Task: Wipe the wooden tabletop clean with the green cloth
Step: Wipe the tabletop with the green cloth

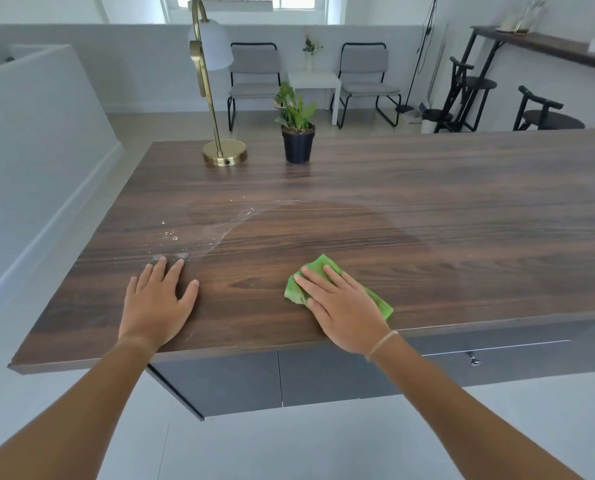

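Observation:
A dark wooden tabletop (427,202) fills the middle of the view. Near its front edge lies a folded green cloth (320,268), with my right hand (341,306) pressed flat on top of it, fingers spread. My left hand (157,303) rests flat on the bare wood to the left, holding nothing. Beyond the left hand's fingertips sit water droplets and a wet smear (206,233). A darker damp arc spreads across the wood behind the cloth.
A brass desk lamp (225,152) and a potted plant in a black pot (298,142) stand at the table's far side. Dark drawers with a knob (474,360) sit under the top. Chairs, stools and a white side table stand beyond.

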Motion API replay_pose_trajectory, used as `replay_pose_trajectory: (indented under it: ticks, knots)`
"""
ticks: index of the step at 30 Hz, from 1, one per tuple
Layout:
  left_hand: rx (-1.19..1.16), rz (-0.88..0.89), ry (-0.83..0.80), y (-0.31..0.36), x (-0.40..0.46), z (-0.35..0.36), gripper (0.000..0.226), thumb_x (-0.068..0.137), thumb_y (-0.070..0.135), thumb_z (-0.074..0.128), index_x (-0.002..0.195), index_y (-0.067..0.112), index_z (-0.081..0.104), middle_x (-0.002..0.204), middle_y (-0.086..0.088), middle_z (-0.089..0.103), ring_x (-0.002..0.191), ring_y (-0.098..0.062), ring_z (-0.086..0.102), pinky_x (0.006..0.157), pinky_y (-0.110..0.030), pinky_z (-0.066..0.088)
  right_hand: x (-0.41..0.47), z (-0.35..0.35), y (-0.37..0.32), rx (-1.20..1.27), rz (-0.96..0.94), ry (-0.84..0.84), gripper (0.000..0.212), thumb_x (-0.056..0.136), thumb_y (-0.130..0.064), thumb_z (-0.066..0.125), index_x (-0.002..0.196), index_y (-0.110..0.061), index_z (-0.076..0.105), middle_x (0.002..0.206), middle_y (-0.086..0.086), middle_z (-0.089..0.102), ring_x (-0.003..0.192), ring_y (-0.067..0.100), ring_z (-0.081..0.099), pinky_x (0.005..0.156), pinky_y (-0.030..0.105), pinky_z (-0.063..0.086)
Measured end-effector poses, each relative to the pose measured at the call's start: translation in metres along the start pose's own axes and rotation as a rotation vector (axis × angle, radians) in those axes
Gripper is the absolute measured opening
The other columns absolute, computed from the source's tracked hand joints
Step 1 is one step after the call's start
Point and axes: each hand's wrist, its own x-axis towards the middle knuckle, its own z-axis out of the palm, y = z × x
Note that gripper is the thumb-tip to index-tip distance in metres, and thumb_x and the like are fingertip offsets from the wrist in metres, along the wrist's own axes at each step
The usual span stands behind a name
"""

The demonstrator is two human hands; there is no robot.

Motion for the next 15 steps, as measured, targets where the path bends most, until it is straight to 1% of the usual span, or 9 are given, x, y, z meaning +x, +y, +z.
replay_pose_trajectory:
  ticks: [1, 3, 5, 7, 9, 10, 12, 13, 15]
  knots:
    - [-0.003, 0.0, 0.0, 0.0, 0.001, 0.0, 0.058, 0.092, 0.047, 0.035, 0.144, 0.02, 0.032, 0.155, -0.01, 0.027, 0.144, -0.028, 0.018, 0.117, -0.046, 0.012, -0.012, -0.001, 0.009, 0.018, -0.008, 0.0, 0.048, 0.098, -0.035, 0.025, 0.146, -0.034, 0.023, 0.155, -0.015, 0.021, 0.146, 0.018, 0.015, 0.118, 0.031, 0.006]
    - [-0.01, 0.001, -0.002, -0.001, 0.001, 0.0, 0.058, 0.092, 0.047, 0.035, 0.144, 0.02, 0.032, 0.155, -0.009, 0.026, 0.144, -0.028, 0.018, 0.118, -0.045, 0.012, -0.025, -0.007, 0.043, 0.007, 0.063, -0.002, 0.047, 0.099, -0.036, 0.027, 0.146, -0.037, 0.022, 0.155, -0.017, 0.019, 0.146, 0.015, 0.014, 0.116, 0.031, 0.01]
    - [-0.016, 0.002, 0.0, -0.001, 0.0, 0.0, 0.058, 0.092, 0.046, 0.036, 0.144, 0.02, 0.032, 0.155, -0.009, 0.026, 0.144, -0.028, 0.018, 0.117, -0.045, 0.011, -0.022, -0.017, 0.091, -0.024, 0.214, -0.008, 0.047, 0.099, -0.035, 0.027, 0.146, -0.036, 0.021, 0.156, -0.015, 0.018, 0.146, 0.016, 0.014, 0.115, 0.035, 0.014]
    - [-0.011, 0.001, 0.011, -0.002, 0.001, 0.001, 0.058, 0.092, 0.046, 0.036, 0.143, 0.02, 0.032, 0.155, -0.009, 0.027, 0.144, -0.028, 0.019, 0.117, -0.045, 0.012, -0.009, -0.03, 0.131, -0.022, 0.393, -0.014, 0.048, 0.1, -0.033, 0.027, 0.147, -0.034, 0.02, 0.158, -0.012, 0.016, 0.146, 0.018, 0.013, 0.115, 0.038, 0.014]
    - [0.001, 0.001, 0.016, -0.002, 0.002, 0.001, 0.057, 0.092, 0.046, 0.037, 0.143, 0.019, 0.033, 0.154, -0.01, 0.028, 0.143, -0.028, 0.02, 0.117, -0.045, 0.014, 0.014, -0.037, 0.15, -0.007, 0.51, -0.004, 0.049, 0.1, -0.032, 0.025, 0.148, -0.032, 0.018, 0.159, -0.011, 0.014, 0.146, 0.022, 0.012, 0.117, 0.04, 0.012]
    - [0.004, 0.002, 0.016, -0.002, 0.002, 0.001, 0.057, 0.092, 0.046, 0.037, 0.143, 0.019, 0.033, 0.154, -0.01, 0.029, 0.143, -0.029, 0.021, 0.117, -0.045, 0.014, 0.026, -0.036, 0.15, -0.003, 0.539, 0.0, 0.049, 0.099, -0.032, 0.024, 0.148, -0.032, 0.017, 0.159, -0.01, 0.012, 0.146, 0.023, 0.011, 0.118, 0.04, 0.011]
    - [0.006, 0.0, 0.013, 0.0, 0.001, 0.001, 0.057, 0.093, 0.045, 0.037, 0.143, 0.019, 0.033, 0.154, -0.01, 0.029, 0.143, -0.029, 0.02, 0.117, -0.045, 0.014, 0.044, -0.033, 0.134, 0.011, 0.523, -0.003, 0.05, 0.099, -0.031, 0.023, 0.148, -0.03, 0.016, 0.159, -0.01, 0.011, 0.146, 0.026, 0.011, 0.119, 0.04, 0.01]
    - [0.005, -0.004, 0.011, 0.001, 0.0, 0.0, 0.057, 0.093, 0.045, 0.038, 0.143, 0.019, 0.033, 0.154, -0.01, 0.028, 0.143, -0.028, 0.02, 0.117, -0.045, 0.013, 0.046, -0.03, 0.122, 0.014, 0.469, -0.01, 0.05, 0.099, -0.031, 0.023, 0.149, -0.03, 0.016, 0.159, -0.01, 0.011, 0.146, 0.026, 0.011, 0.119, 0.039, 0.009]
    - [-0.007, -0.014, 0.008, 0.002, -0.001, -0.002, 0.057, 0.093, 0.044, 0.038, 0.143, 0.019, 0.033, 0.154, -0.009, 0.028, 0.144, -0.028, 0.019, 0.117, -0.045, 0.013, 0.032, -0.022, 0.098, -0.016, 0.3, -0.007, 0.05, 0.099, -0.032, 0.025, 0.148, -0.03, 0.017, 0.158, -0.01, 0.014, 0.146, 0.024, 0.012, 0.119, 0.037, 0.009]
